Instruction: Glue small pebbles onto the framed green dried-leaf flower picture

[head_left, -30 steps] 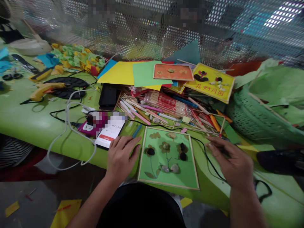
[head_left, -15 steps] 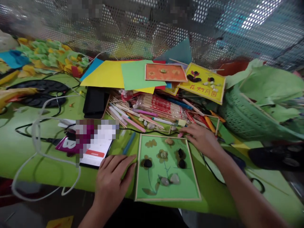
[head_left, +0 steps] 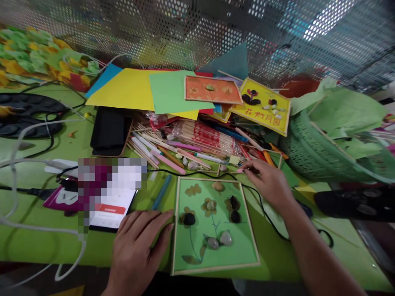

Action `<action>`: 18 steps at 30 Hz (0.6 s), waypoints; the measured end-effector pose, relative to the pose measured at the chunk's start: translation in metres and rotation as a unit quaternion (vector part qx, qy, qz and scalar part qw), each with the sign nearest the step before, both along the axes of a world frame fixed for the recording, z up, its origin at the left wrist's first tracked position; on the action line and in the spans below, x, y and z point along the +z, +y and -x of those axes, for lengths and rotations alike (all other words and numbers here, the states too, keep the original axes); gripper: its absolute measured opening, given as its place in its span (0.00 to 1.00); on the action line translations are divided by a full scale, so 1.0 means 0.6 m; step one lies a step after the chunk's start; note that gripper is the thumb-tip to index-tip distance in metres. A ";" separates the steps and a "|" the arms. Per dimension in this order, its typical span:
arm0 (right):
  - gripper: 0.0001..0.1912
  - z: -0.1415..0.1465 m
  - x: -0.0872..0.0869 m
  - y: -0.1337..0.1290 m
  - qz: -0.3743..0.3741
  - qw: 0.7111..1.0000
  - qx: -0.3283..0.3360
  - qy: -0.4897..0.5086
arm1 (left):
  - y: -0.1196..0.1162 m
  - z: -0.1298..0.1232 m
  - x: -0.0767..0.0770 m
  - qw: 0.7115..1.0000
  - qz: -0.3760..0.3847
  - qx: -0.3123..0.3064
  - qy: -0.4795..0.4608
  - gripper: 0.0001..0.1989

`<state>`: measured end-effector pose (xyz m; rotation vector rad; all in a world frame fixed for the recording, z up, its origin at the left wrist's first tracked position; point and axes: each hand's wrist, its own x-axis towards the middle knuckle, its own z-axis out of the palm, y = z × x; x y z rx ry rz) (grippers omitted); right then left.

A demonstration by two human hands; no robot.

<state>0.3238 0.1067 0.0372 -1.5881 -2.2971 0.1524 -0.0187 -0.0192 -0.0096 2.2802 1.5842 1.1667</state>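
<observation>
A green picture (head_left: 216,257) with a thin wooden frame lies flat near the table's front edge, bearing dark and pale stones and drawn stems. My left hand (head_left: 138,242) rests at its left side, fingers spread and bent, holding nothing. Beyond the picture's upper right corner, my right hand (head_left: 267,179) pinches a small pink piece (head_left: 240,170) between thumb and fingertips. A teal pen (head_left: 161,192) lies between the picture and a lit phone (head_left: 109,216).
Markers and sticks (head_left: 173,154) are heaped behind the picture, below coloured sheets (head_left: 123,90) and two framed pictures. A green basket (head_left: 321,152) stands at right. A black cable (head_left: 259,197) crosses the table; white cables and a power strip lie left.
The view has shifted, so the objects at left sit farther left. My right hand has moved slightly off the frame's corner, and the pink piece is now at its fingertips, farther right.
</observation>
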 end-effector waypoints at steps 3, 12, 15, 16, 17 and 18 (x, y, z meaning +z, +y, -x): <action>0.06 0.014 0.004 0.006 0.009 0.999 0.035 -0.018 | 0.000 -0.001 -0.001 1.000 0.000 -0.001 0.003 0.13; 0.07 0.094 0.022 0.041 -0.032 0.948 0.192 -0.252 | -0.001 -0.003 0.002 1.000 0.004 0.010 0.006 0.12; 0.07 0.105 0.022 0.048 -0.052 0.924 0.234 -0.299 | -0.001 -0.004 0.004 1.000 0.012 0.005 0.005 0.11; 0.08 0.106 0.020 0.050 -0.060 0.918 0.242 -0.309 | -0.001 -0.004 0.005 1.000 0.015 0.004 0.003 0.11; 0.08 0.106 0.018 0.053 -0.067 0.913 0.248 -0.318 | -0.001 -0.004 0.005 1.000 0.015 0.002 0.000 0.11; 0.09 0.104 0.016 0.056 -0.071 0.909 0.251 -0.324 | -0.001 -0.003 0.004 1.000 0.015 0.000 -0.003 0.11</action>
